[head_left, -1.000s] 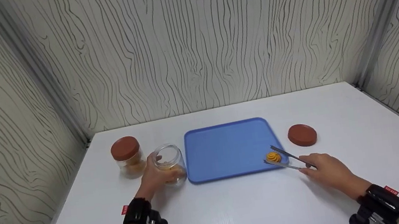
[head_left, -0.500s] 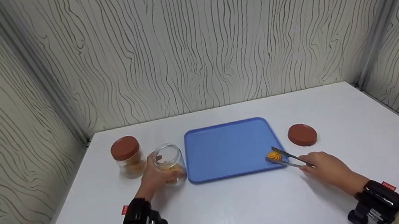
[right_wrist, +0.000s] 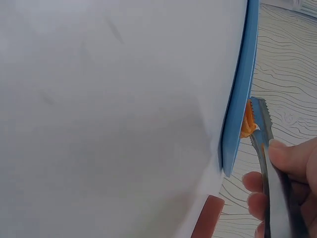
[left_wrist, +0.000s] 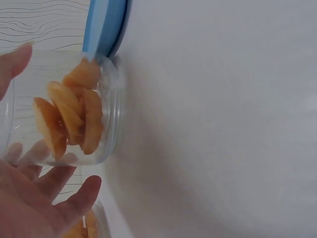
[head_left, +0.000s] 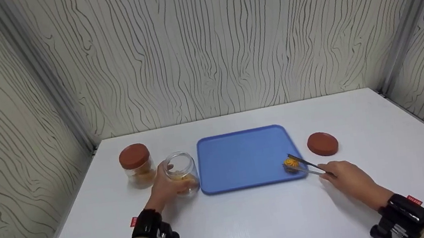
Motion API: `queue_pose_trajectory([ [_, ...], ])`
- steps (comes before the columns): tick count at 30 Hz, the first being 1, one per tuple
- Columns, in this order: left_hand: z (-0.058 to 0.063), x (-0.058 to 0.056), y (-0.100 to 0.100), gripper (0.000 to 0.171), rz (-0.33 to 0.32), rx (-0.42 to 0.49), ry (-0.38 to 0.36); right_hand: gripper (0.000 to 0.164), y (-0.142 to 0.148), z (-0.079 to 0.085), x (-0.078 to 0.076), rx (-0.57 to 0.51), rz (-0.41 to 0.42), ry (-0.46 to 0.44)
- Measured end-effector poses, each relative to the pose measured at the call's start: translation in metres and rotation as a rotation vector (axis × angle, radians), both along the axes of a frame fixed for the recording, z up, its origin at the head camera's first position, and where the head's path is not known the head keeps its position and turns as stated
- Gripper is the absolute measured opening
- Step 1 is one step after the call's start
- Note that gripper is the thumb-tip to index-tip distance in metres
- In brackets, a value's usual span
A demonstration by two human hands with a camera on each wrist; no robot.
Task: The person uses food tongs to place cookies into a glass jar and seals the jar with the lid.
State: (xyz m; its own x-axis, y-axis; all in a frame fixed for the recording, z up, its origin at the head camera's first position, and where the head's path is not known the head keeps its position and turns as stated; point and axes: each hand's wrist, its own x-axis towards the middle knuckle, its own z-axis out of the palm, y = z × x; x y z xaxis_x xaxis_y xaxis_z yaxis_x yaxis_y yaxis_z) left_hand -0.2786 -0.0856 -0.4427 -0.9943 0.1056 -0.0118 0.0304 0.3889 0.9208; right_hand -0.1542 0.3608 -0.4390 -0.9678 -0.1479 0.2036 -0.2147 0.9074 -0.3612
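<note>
My left hand [head_left: 163, 187] grips an open clear jar [head_left: 192, 165], which stands upright just left of the blue tray [head_left: 245, 157]. Several golden cookies [left_wrist: 68, 119] lie at its bottom in the left wrist view. Metal tongs [right_wrist: 277, 198] are held in my right hand [head_left: 348, 179], their serrated tips on either side of a swirled orange-yellow cookie [head_left: 291, 162] at the tray's near right corner. A dark patch shows beneath the cookie; whether it is clear of the tray I cannot tell. The tray's edge hides part of the cookie [right_wrist: 247, 121] in the right wrist view.
A second jar [head_left: 140, 177] with a brown-red lid stands left of the open one, cookies inside. Right of the tray lies a loose brown-red lid [head_left: 322, 143]. Patterned wall panels [head_left: 202, 46] enclose the white table [head_left: 226, 223] at the back and sides.
The tong tips have closed in around the cookie, which has tilted and shifted slightly. My left hand and the open jar have stayed in place.
</note>
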Motion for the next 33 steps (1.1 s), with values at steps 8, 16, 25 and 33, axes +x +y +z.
queue_pose_trajectory([
  [8, 0.0, 0.001, 0.0, 0.104, 0.007, 0.031, 0.004, 0.026, -0.006, 0.007, 0.0, -0.002, 0.0, 0.035],
  [16, -0.003, -0.001, 0.001, 0.105, 0.008, 0.034, -0.011, 0.028, -0.012, 0.011, -0.002, -0.019, 0.018, 0.113],
  [25, 0.0, 0.0, 0.002, 0.106, 0.019, 0.009, 0.009, 0.028, -0.02, 0.014, -0.004, -0.03, 0.035, 0.186],
  [33, 0.0, 0.001, 0.003, 0.106, 0.03, 0.011, -0.002, 0.029, -0.029, 0.02, -0.005, -0.067, 0.039, 0.167],
])
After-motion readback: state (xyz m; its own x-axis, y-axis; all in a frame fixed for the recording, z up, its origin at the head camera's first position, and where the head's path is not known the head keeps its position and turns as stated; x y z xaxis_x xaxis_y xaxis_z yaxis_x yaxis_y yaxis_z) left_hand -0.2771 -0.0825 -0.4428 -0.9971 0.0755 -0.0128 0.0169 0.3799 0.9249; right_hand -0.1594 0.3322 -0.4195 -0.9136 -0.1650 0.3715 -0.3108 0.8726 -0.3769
